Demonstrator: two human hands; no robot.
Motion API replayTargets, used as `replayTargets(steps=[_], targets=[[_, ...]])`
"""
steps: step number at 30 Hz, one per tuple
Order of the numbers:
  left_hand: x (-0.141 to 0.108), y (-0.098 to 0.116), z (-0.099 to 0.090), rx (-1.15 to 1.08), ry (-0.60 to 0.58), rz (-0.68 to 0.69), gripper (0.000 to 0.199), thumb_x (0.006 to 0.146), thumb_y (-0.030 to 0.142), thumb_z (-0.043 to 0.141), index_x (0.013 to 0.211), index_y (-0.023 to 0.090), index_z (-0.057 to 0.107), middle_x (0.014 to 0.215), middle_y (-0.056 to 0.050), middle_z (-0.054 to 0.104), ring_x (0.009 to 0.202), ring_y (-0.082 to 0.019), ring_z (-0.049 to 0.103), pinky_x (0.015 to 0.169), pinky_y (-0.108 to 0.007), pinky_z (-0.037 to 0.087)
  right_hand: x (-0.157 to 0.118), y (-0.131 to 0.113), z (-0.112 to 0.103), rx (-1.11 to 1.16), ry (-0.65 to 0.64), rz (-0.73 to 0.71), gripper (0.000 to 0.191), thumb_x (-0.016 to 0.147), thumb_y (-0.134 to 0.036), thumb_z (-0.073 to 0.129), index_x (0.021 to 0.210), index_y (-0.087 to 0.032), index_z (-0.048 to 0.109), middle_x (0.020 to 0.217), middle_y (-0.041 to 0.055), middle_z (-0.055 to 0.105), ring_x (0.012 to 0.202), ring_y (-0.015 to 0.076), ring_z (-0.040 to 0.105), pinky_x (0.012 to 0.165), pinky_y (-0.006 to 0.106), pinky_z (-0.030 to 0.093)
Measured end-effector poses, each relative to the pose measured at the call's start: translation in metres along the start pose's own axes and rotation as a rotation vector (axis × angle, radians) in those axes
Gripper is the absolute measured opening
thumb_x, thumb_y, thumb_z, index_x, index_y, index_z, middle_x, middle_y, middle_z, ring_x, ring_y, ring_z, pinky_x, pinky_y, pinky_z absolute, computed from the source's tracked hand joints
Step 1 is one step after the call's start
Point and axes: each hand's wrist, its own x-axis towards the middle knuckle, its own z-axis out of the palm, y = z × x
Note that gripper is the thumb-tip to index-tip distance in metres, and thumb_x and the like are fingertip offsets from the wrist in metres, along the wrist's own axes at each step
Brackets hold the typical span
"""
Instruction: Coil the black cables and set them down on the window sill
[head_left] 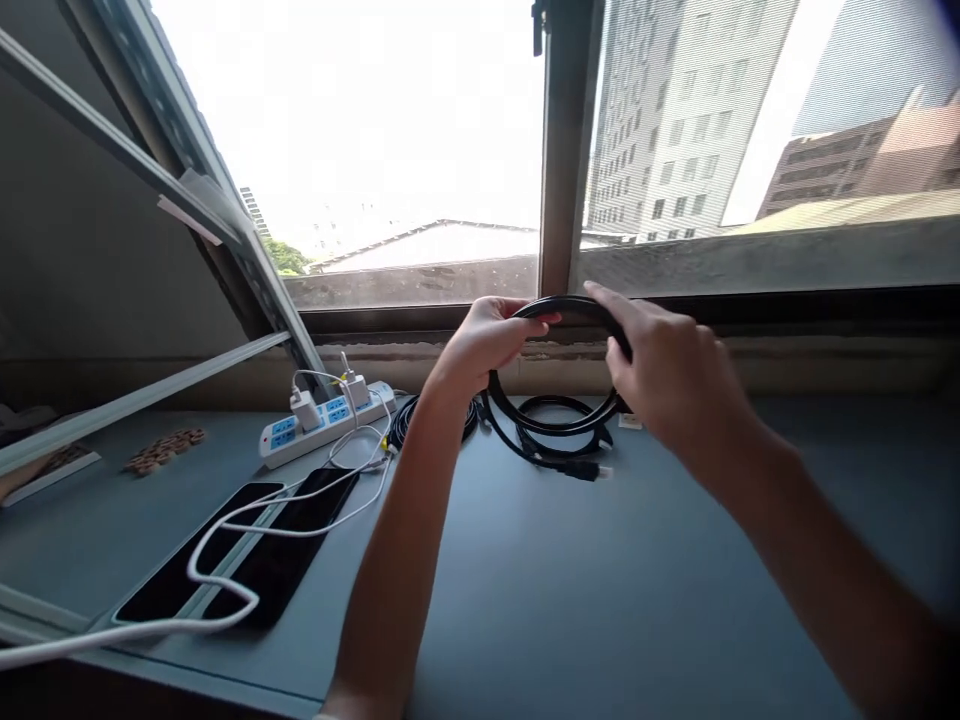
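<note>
A black cable (559,428) is wound into a loop and held up above the blue-grey table. My left hand (499,340) pinches the loop at its upper left. On the upper right, the thumb and fingers of my right hand (652,355) are closed round it. One end with a plug (581,469) hangs below the loop. Behind it, a second coiled black cable (559,402) lies on the table. Another black coil (405,420) is partly hidden behind my left forearm.
A white power strip (330,425) with two chargers stands at the left back. White cables run over two dark phones (300,545). A metal frame (217,190) slants at the left. The window ledge (750,345) bounds the back.
</note>
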Motion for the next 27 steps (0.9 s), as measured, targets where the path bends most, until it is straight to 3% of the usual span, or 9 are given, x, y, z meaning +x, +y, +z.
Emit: replayTargets(steps=[4, 8, 16, 21, 27], targets=[[0.004, -0.004, 0.001, 0.032, 0.034, -0.014, 0.01, 0.072, 0.007, 0.058, 0.07, 0.013, 0.065, 0.045, 0.006, 0.029, 0.035, -0.001, 0.019, 0.035, -0.016, 0.009, 0.003, 0.0, 0.003, 0.039, -0.153, 0.03, 0.068, 0.083, 0.007, 0.049, 0.142, -0.019, 0.029, 0.108, 0.0074, 0.056, 0.069, 0.0274, 0.06, 0.047, 0.026, 0.042], [0.002, -0.002, 0.004, 0.079, 0.015, -0.014, 0.007, 0.073, 0.011, 0.06, 0.074, 0.014, 0.066, 0.043, 0.007, 0.027, 0.035, -0.001, 0.017, 0.034, -0.016, 0.009, 0.005, 0.001, -0.004, 0.124, -0.253, 0.024, 0.073, 0.083, 0.014, 0.048, 0.143, -0.023, 0.026, 0.108, 0.0052, 0.055, 0.068, 0.023, 0.059, 0.046, 0.024, 0.037], [-0.003, 0.005, 0.005, 0.124, -0.012, -0.024, 0.008, 0.074, 0.014, 0.06, 0.081, 0.013, 0.066, 0.041, 0.008, 0.025, 0.035, -0.002, 0.016, 0.035, -0.017, 0.008, 0.008, 0.013, -0.009, 0.14, -0.311, -0.027, 0.075, 0.086, 0.012, 0.053, 0.145, -0.021, 0.02, 0.095, 0.0036, 0.057, 0.069, 0.0222, 0.058, 0.048, 0.022, 0.033], [-0.001, 0.004, -0.007, 0.135, -0.276, -0.099, 0.01, 0.069, 0.02, 0.068, 0.069, 0.012, 0.061, 0.042, 0.007, 0.029, 0.036, -0.001, 0.016, 0.035, -0.017, 0.007, 0.01, 0.017, 0.012, 0.215, -0.378, -0.113, 0.07, 0.09, 0.005, 0.059, 0.144, -0.02, 0.022, 0.097, 0.003, 0.059, 0.076, 0.0239, 0.059, 0.051, 0.022, 0.035], [-0.004, 0.007, -0.007, 0.062, -0.216, -0.064, 0.021, 0.072, 0.024, 0.067, 0.059, 0.013, 0.054, 0.04, 0.007, 0.027, 0.035, -0.001, 0.017, 0.034, -0.016, 0.008, 0.011, 0.014, 0.029, 0.229, -0.314, -0.03, 0.083, 0.081, -0.003, 0.073, 0.143, -0.012, 0.017, 0.096, 0.0052, 0.058, 0.079, 0.0261, 0.058, 0.057, 0.024, 0.04]])
